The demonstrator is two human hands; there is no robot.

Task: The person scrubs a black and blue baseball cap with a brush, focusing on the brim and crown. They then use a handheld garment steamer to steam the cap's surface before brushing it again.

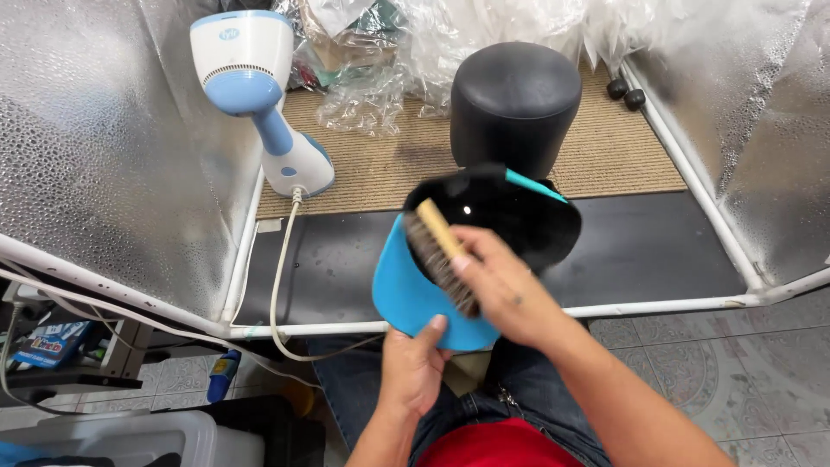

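Left hand (pixel 413 363) grips the near edge of the blue cap brim (pixel 406 290), thumb on top, fingers hidden beneath. The baseball cap (pixel 519 220), black crown with a teal stripe, is held before the body above the lap, brim toward the left hand and crown tilted away. Right hand (pixel 501 290) is closed on a wooden-backed bristle brush (pixel 439 252), bristles touching the brim. The brush's long axis runs diagonally, far-left to near-right. The right hand is nearer the crown. Behind stands a black dome-shaped form (pixel 515 104).
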